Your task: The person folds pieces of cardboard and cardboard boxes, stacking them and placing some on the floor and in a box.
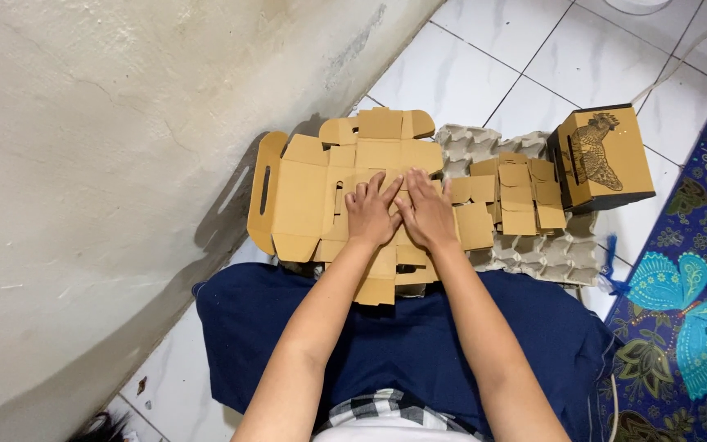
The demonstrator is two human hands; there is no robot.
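The white wall (108,123) fills your left side, and the tiled floor (484,49) lies ahead. On your lap in dark blue cloth (403,344) lies a flat, unfolded brown cardboard box (304,196). Your left hand (370,214) and right hand (429,214) press on it side by side, palms down, fingers spread, gripping nothing. Right of it, smaller folded cardboard pieces (521,196) rest on grey egg trays (550,250). A finished brown box with a bird drawing (603,155) stands beside a blue butterfly mat (689,278).
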